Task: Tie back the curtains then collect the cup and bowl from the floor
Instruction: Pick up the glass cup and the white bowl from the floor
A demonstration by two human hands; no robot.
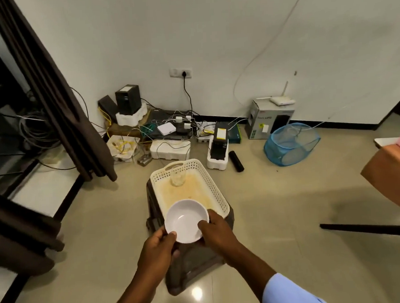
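Observation:
A white bowl (186,220) is held over the near end of a cream perforated basket (216,192). My left hand (157,253) grips the bowl's left rim and my right hand (218,233) grips its right rim. A clear glass cup (178,176) stands upright inside the basket at its far end. The basket rests on a dark brown plastic stool (191,267). A dark brown curtain (59,100) hangs at the left, gathered into a narrow bundle. A second gathered curtain (20,230) shows at the lower left edge.
Routers, power boxes, foam blocks and tangled cables (165,130) crowd the floor along the far wall. A blue mesh basket (291,144) lies tipped at the right, beside a cardboard box (266,117). An orange-covered table (392,178) juts in at far right. A black cylinder (236,161) lies on the tiles.

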